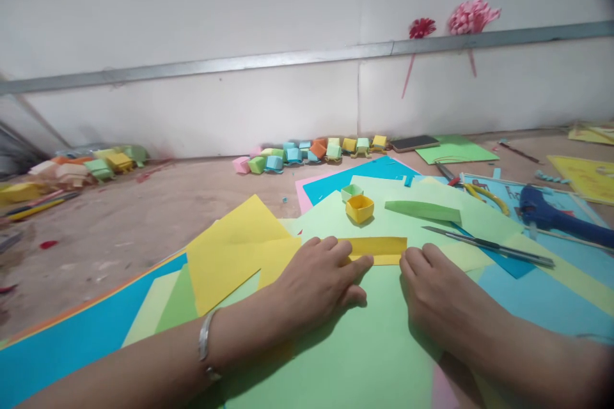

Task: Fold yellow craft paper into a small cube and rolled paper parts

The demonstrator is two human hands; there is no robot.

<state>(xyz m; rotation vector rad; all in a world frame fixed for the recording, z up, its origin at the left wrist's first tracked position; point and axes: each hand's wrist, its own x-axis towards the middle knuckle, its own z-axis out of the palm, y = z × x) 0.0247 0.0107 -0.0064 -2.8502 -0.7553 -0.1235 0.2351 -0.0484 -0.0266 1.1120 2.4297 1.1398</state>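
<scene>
A folded yellow paper strip [378, 249] lies flat on a light green sheet [364, 345]. My left hand [319, 281] presses the strip's left end with its fingers laid flat on it; a silver bracelet circles that wrist. My right hand [441, 294] rests by the strip's right end, fingertips curled down against the edge. Just beyond the strip stand a small yellow paper box [359, 208] and a smaller green paper box [352, 192]. A folded green strip [422, 211] lies to their right.
Scissors [489, 245] and a blue glue gun [551, 214] lie at the right. Yellow, green and blue sheets [230, 249] overlap on the left. A row of coloured paper boxes [311, 152] and a phone [413, 142] sit against the wall; more boxes [86, 169] lie far left.
</scene>
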